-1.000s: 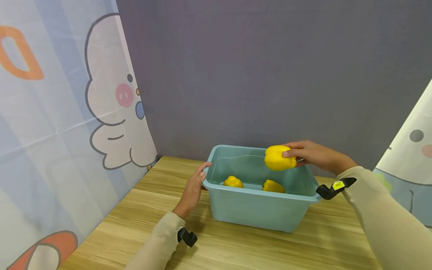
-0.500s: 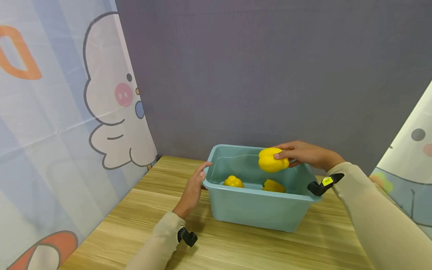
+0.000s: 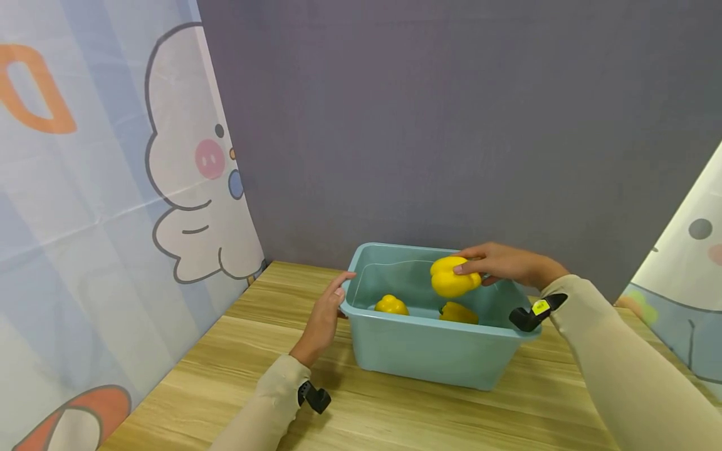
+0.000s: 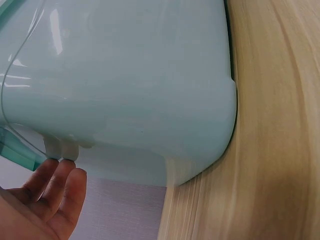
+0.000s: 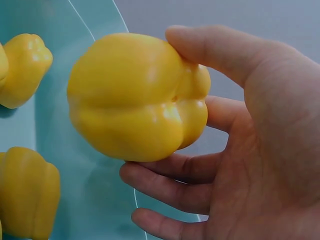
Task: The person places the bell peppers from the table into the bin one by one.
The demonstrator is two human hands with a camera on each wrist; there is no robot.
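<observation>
A light-blue plastic bin (image 3: 420, 351) stands on the wooden table. My left hand (image 3: 323, 316) holds its left end: index finger and thumb lie at the rim, while in the left wrist view the other fingertips (image 4: 66, 167) touch the outside wall. My right hand (image 3: 510, 263) grips a yellow bell pepper (image 3: 451, 277) over the bin's right half, thumb on one side and fingers on the other. Inside the bin, one yellow bell pepper (image 3: 392, 305) lies left and another bell pepper (image 3: 458, 312) lies right, both partly hidden by the front wall.
The wooden table (image 3: 271, 351) extends left of and in front of the bin. A grey curtain (image 3: 429, 125) hangs behind it. Cartoon-printed cloths stand at the left (image 3: 113, 188) and right (image 3: 688, 282).
The right hand has moved left with the bell pepper and then dipped slightly lower into the bin's opening. The left hand has stayed at the rim.
</observation>
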